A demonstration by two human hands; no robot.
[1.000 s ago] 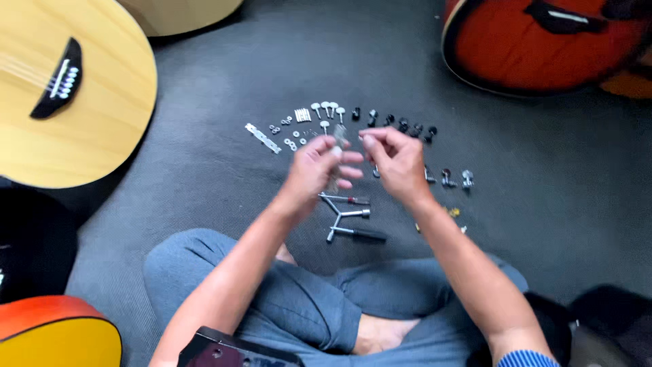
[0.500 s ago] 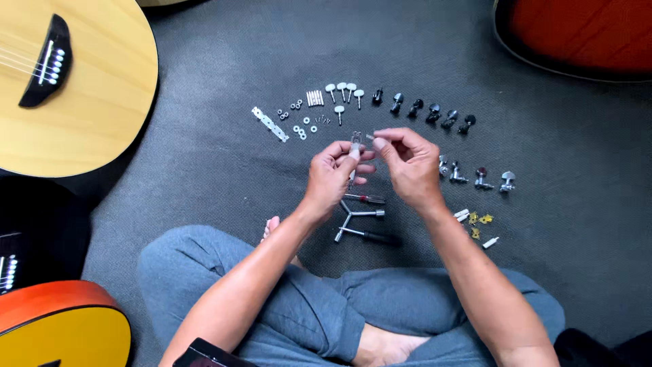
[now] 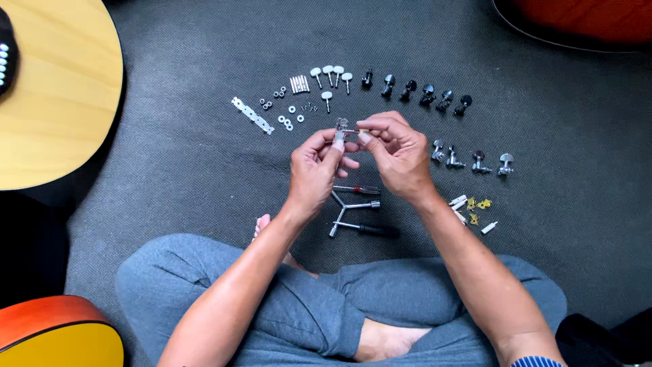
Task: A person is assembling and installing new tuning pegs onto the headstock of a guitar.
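The small silver tuning machine [image 3: 341, 127] sat pinched between both hands, held up above the grey carpet [image 3: 170, 149] just in front of the person's crossed legs. The left hand [image 3: 316, 166] had its thumb and forefinger clamped on the part's lower end; the right hand [image 3: 397, 153] was closed on the top, fingertips nipping what looked like a thin screw or post, too small to tell for sure. Compared with half a second before, the two hands had hardly budged, and the part was in the same pinch. What had changed was the view: the head had tipped, so the carpet spread slid lower in frame. By that steady grip, the fiddly fitting on the part was judged still under way.

Just beneath the hands lay a red-handled screwdriver [image 3: 358, 189], a three-armed wrench [image 3: 348, 206] and a black-handled screwdriver [image 3: 370, 230]. Further out, a row of black-knobbed tuners [image 3: 415, 90] ran along the top, white-knobbed pegs [image 3: 331, 73] beside them, washers [image 3: 288, 114] and a metal plate [image 3: 252, 115] to the left. Chrome tuners [image 3: 470, 159] sat near the right hand. A pale guitar body [image 3: 54, 102] filled the far left.
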